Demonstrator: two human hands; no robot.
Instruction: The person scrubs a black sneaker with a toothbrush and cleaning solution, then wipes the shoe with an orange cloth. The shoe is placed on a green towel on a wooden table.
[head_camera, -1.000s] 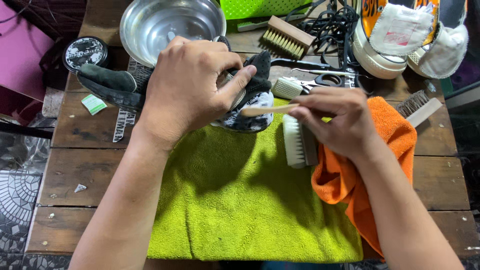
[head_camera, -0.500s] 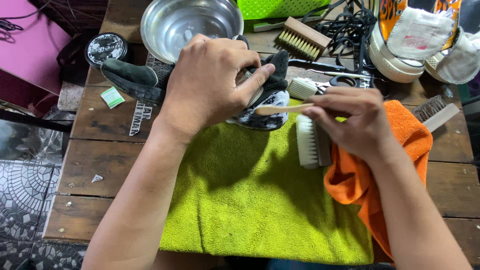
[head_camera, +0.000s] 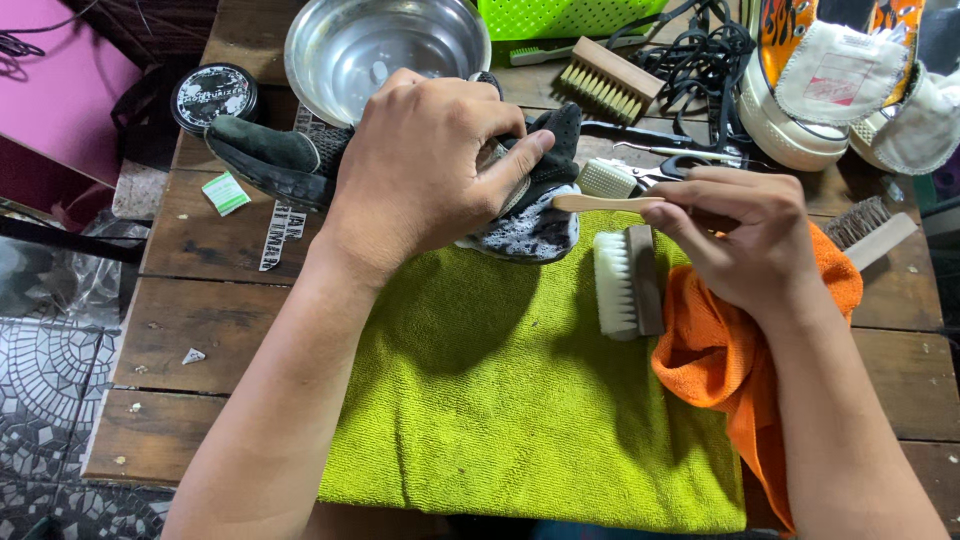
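My left hand (head_camera: 430, 160) grips a dark grey and black sneaker (head_camera: 535, 215) lying on its side at the far edge of a lime green towel (head_camera: 500, 390). The shoe's toe (head_camera: 260, 155) sticks out to the left over the wooden table. My right hand (head_camera: 740, 235) holds a thin wooden-handled brush (head_camera: 595, 203), its tip pointing left against the sneaker's heel area. A white-bristled brush with a dark wooden back (head_camera: 628, 282) lies on the towel just below my right hand.
A steel bowl (head_camera: 385, 50) stands behind the sneaker, with a round black tin (head_camera: 213, 95) to its left. A tan scrub brush (head_camera: 610, 80), black laces and scissors (head_camera: 680, 165) lie at the back. An orange cloth (head_camera: 715, 350) lies under my right wrist. White and orange sneakers (head_camera: 820, 90) stand far right.
Both hands keep their grips. The brush has shifted slightly along the sneaker's heel. The head camera has drifted, so the whole scene sits a little differently in view.
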